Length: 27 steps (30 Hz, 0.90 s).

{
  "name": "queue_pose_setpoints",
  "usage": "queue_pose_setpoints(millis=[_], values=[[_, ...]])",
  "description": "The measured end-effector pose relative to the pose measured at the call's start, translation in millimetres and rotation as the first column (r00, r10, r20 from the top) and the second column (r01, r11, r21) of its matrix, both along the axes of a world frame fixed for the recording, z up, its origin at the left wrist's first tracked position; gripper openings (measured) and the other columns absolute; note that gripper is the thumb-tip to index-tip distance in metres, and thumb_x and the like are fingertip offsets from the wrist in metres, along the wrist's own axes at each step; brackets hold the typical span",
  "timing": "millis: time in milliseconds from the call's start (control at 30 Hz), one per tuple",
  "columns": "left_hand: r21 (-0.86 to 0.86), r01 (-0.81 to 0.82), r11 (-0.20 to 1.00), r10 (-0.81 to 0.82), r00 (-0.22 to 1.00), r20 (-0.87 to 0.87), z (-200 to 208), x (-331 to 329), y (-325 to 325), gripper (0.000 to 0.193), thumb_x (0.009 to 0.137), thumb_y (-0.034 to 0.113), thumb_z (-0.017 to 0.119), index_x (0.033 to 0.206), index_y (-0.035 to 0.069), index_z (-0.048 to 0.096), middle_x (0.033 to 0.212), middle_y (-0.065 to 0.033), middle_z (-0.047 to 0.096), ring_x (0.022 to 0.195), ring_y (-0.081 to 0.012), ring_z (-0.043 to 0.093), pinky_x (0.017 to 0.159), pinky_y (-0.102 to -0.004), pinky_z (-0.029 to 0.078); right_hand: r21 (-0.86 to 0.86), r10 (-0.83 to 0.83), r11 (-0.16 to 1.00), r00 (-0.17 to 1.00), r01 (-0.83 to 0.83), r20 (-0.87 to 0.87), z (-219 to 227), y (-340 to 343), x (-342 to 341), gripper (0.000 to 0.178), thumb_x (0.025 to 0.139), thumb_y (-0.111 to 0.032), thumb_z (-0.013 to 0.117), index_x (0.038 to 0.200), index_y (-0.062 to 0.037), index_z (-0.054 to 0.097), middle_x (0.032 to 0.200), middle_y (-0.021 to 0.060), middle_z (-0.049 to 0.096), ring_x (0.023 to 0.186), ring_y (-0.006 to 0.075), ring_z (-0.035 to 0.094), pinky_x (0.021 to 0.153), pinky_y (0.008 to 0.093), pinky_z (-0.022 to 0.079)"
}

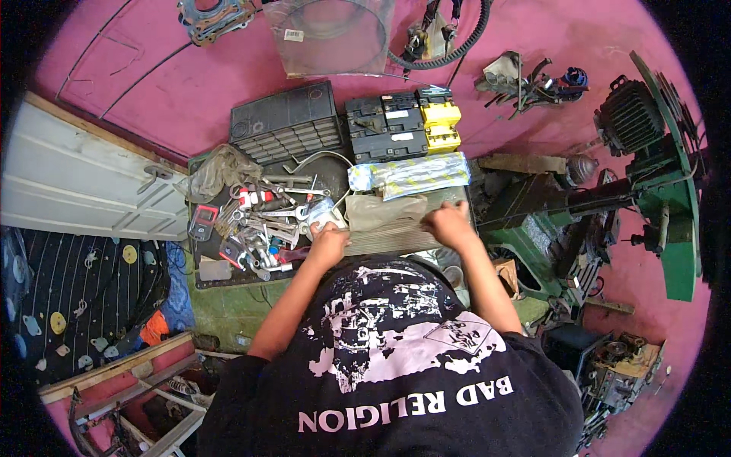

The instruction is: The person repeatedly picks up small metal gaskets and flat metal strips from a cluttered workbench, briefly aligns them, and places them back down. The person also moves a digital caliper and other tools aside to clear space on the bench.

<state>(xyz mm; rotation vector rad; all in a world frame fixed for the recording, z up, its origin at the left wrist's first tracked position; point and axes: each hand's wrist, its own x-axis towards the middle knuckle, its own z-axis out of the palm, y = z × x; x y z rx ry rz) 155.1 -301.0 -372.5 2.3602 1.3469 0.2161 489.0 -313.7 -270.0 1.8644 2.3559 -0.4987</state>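
Observation:
A flat row of thin, straight grey-brown rods (388, 239), like welding rods, lies across the bench in front of me. My left hand (329, 244) is closed at their left end. At the right end, the fingers of my right hand (451, 224) are curled in and closed on the rods. A crumpled beige plastic bag (384, 211) lies just beyond them. Behind it is a clear wrapped packet (411, 175) with blue and yellow markings. Something white (324, 215) rests beside my left hand, partly covered by it.
Wrenches, sockets and other hand tools (274, 217) are heaped on the left, near a red-and-grey meter (204, 222). A black drawer cabinet (285, 122) and black and yellow batteries (388, 122) line the back. A green drill press (670, 206) stands at right; a white door (84, 175) is at left.

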Motion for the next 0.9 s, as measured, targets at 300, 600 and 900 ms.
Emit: queue_pose_setpoints(millis=[300, 600, 900], values=[[-0.056, 0.32, 0.946, -0.294, 0.916, 0.274, 33.9, 77.7, 12.0, 0.018, 0.087, 0.021, 0.066, 0.099, 0.008, 0.069, 0.095, -0.0095, 0.064, 0.1, -0.026, 0.058, 0.097, -0.0428, 0.033, -0.348, -0.408, 0.859, 0.092, 0.375, -0.908, 87.0, -27.9, 57.2, 0.017, 0.088, -0.011, 0.071, 0.101, -0.0002, 0.071, 0.086, 0.0003, 0.068, 0.084, 0.0075, 0.058, 0.076, 0.0247, 0.046], [0.01, 0.493, 0.87, -0.466, 0.815, 0.346, 40.6, 228.1, 49.2, 0.021, 0.089, 0.03, 0.066, 0.104, 0.018, 0.074, 0.099, -0.0104, 0.062, 0.102, -0.0274, 0.055, 0.094, -0.0435, 0.035, 0.419, -0.118, 0.702, 0.674, 0.576, -0.729, 129.6, -49.6, 57.4, 0.012, 0.083, -0.004, 0.068, 0.092, -0.0069, 0.075, 0.089, 0.0064, 0.071, 0.09, 0.0229, 0.062, 0.088, 0.0355, 0.042], [-0.024, 0.349, 0.937, -0.318, 0.88, 0.353, 5.8, 274.9, 36.8, 0.023, 0.084, 0.029, 0.071, 0.105, 0.021, 0.075, 0.093, -0.0031, 0.069, 0.096, -0.0219, 0.059, 0.088, -0.0432, 0.037, 0.304, -0.257, 0.761, 0.697, 0.573, -0.67, 58.0, -50.9, 90.2, 0.016, 0.084, -0.013, 0.07, 0.099, -0.0115, 0.075, 0.092, 0.0063, 0.069, 0.095, 0.0241, 0.06, 0.09, 0.0373, 0.039]])
